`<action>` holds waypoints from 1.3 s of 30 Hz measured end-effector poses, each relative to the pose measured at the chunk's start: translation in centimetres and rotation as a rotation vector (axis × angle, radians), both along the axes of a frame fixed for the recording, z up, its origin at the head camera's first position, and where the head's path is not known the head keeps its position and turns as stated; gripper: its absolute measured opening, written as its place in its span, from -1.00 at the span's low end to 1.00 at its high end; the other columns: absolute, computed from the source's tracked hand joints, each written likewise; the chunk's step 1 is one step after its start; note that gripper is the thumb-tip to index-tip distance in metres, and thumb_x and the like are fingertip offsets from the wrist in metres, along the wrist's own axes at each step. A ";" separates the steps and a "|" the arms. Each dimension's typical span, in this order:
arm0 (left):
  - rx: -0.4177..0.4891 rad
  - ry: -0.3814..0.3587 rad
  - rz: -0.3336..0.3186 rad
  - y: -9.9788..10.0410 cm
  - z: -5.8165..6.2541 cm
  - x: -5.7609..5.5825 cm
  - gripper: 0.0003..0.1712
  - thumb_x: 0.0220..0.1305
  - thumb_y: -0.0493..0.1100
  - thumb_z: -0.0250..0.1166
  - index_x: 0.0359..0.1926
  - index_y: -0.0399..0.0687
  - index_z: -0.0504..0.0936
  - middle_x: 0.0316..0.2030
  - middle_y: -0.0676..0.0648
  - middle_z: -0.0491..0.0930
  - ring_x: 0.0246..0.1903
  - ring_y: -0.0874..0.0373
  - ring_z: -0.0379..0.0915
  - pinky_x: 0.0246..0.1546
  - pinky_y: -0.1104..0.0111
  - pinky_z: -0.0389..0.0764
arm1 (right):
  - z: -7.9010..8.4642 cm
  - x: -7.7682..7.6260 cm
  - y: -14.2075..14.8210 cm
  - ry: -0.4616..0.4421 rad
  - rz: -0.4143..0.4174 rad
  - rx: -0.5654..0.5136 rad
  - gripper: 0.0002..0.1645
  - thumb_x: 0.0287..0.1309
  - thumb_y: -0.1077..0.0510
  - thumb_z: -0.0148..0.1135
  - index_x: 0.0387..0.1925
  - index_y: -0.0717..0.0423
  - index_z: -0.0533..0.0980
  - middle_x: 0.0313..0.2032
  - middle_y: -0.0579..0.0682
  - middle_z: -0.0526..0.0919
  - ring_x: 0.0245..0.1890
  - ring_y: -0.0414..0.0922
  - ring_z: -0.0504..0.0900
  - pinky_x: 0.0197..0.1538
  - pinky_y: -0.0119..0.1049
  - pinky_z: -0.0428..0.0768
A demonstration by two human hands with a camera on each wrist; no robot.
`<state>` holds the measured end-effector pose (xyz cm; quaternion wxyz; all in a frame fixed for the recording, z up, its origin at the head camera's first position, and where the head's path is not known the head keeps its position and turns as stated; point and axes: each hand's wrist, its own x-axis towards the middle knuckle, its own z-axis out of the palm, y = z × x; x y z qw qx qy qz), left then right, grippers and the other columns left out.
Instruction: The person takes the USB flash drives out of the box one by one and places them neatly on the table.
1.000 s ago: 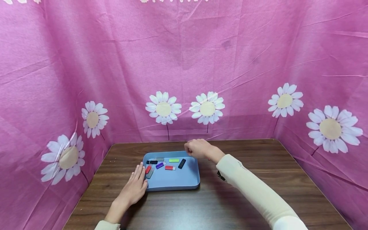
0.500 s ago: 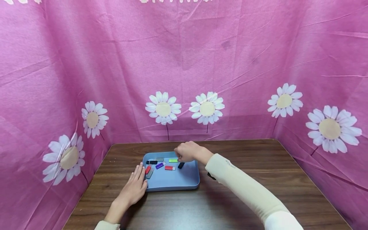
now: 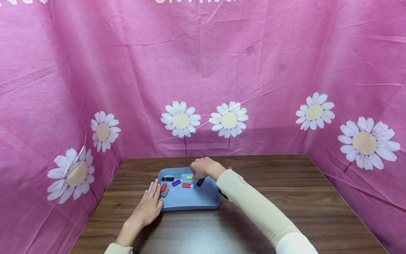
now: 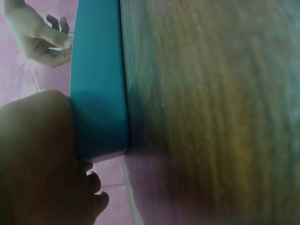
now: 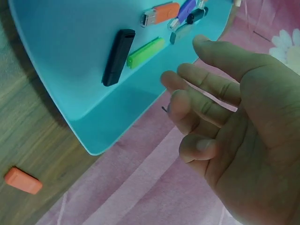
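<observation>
My left hand rests with straight fingers along the left side of the blue tray, thumb near its front corner. My right hand hovers over the tray's back right part, fingers loosely bent, thumb apart, nothing between them in the right wrist view. Nearest to its fingertips are a bright green USB stick and a black USB stick. Further left in the tray lie a red USB stick with a metal plug and a purple one.
More USB sticks crowd the tray's left end, among them a black one, a red one and a grey one. Outside the tray, on the wooden table, lies an orange-red stick. A pink flowered cloth surrounds the table.
My right hand has moved left and slightly down from the tray's back right corner to above the green USB stick, partly covering it. The left hand stays in place.
</observation>
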<state>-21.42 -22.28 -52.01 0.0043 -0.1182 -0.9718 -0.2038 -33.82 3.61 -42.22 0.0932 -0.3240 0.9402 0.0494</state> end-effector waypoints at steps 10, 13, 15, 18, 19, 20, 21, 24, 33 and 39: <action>-0.003 -0.018 0.008 0.0 0.0 0.0 -0.26 0.61 -0.14 0.04 0.61 -0.48 0.12 0.69 -0.38 -0.08 0.68 -0.36 -0.19 0.64 -0.26 -0.01 | -1.2 -0.4 -0.1 -0.072 -0.119 0.036 -0.76 0.36 -0.15 0.41 -0.31 -0.11 0.67 -0.46 -0.19 0.59 -0.45 -0.21 0.49 -0.32 -0.31 0.47; -0.007 -0.021 0.010 0.1 0.0 0.0 -0.26 0.61 -0.14 0.04 0.61 -0.48 0.12 0.69 -0.38 -0.08 0.68 -0.36 -0.19 0.64 -0.26 -0.01 | -1.5 -0.4 0.0 -0.065 -0.139 0.052 -0.74 0.34 -0.16 0.42 -0.28 -0.09 0.68 -0.45 -0.17 0.58 -0.43 -0.20 0.48 -0.30 -0.30 0.47; -0.008 -0.021 0.010 0.1 0.0 0.0 -0.26 0.61 -0.14 0.04 0.61 -0.48 0.12 0.69 -0.38 -0.08 0.68 -0.36 -0.19 0.64 -0.26 -0.01 | -1.7 -0.5 0.0 -0.058 -0.158 0.069 -0.71 0.32 -0.17 0.42 -0.22 -0.07 0.70 -0.42 -0.16 0.60 -0.40 -0.19 0.48 -0.25 -0.28 0.50; -0.007 -0.017 0.010 0.1 0.1 0.0 -0.26 0.61 -0.14 0.04 0.61 -0.48 0.12 0.69 -0.39 -0.08 0.68 -0.36 -0.19 0.64 -0.27 0.00 | -2.0 -0.4 -0.1 -0.049 -0.180 0.099 -0.62 0.30 -0.20 0.43 -0.07 -0.05 0.72 -0.31 -0.14 0.67 -0.34 -0.18 0.49 -0.14 -0.25 0.59; -0.007 -0.015 0.010 0.1 0.1 0.0 -0.26 0.61 -0.14 0.04 0.61 -0.48 0.13 0.69 -0.39 -0.07 0.68 -0.37 -0.18 0.64 -0.27 0.00 | -2.1 -0.4 -0.1 -0.047 -0.185 0.110 -0.59 0.29 -0.21 0.42 -0.01 -0.05 0.72 -0.26 -0.14 0.70 -0.31 -0.18 0.50 -0.09 -0.24 0.63; -0.006 -0.014 0.010 0.1 0.1 0.1 -0.26 0.61 -0.14 0.05 0.60 -0.48 0.13 0.69 -0.39 -0.07 0.68 -0.37 -0.18 0.63 -0.27 0.00 | -2.1 -0.4 -0.1 -0.045 -0.188 0.116 -0.54 0.29 -0.22 0.42 0.04 -0.05 0.71 -0.19 -0.13 0.73 -0.29 -0.19 0.52 -0.04 -0.22 0.65; -0.005 -0.012 0.009 0.1 0.1 0.1 -0.26 0.61 -0.14 0.05 0.60 -0.49 0.13 0.68 -0.39 -0.07 0.68 -0.37 -0.18 0.63 -0.27 0.01 | -2.2 -0.3 -0.2 -0.044 -0.189 0.122 -0.51 0.29 -0.23 0.42 0.10 -0.05 0.70 -0.13 -0.12 0.75 -0.26 -0.19 0.53 0.01 -0.21 0.67; -0.005 -0.012 0.010 0.2 0.1 0.1 -0.27 0.61 -0.15 0.05 0.60 -0.49 0.14 0.68 -0.40 -0.06 0.68 -0.38 -0.17 0.63 -0.27 0.01 | -2.3 -0.2 -0.2 -0.043 -0.194 0.144 -0.45 0.29 -0.24 0.41 0.18 -0.06 0.68 0.02 -0.10 0.77 -0.19 -0.19 0.57 0.10 -0.19 0.68; -0.006 -0.009 0.012 0.3 0.2 0.2 -0.29 0.61 -0.15 0.06 0.58 -0.50 0.18 0.68 -0.40 -0.06 0.67 -0.38 -0.16 0.63 -0.28 0.01 | -3.4 -0.4 -0.4 -0.052 -0.226 0.160 -0.44 0.25 -0.29 0.43 0.15 -0.09 0.69 0.00 -0.13 0.77 -0.21 -0.19 0.53 0.12 -0.19 0.67; -0.011 -0.010 0.015 0.3 0.2 0.2 -0.29 0.61 -0.15 0.05 0.58 -0.49 0.19 0.68 -0.39 -0.06 0.67 -0.37 -0.16 0.63 -0.28 0.01 | -4.1 -0.2 -0.1 -0.012 -0.215 0.154 -0.47 0.25 -0.28 0.43 0.10 -0.08 0.71 -0.09 -0.14 0.77 -0.26 -0.19 0.54 0.04 -0.22 0.68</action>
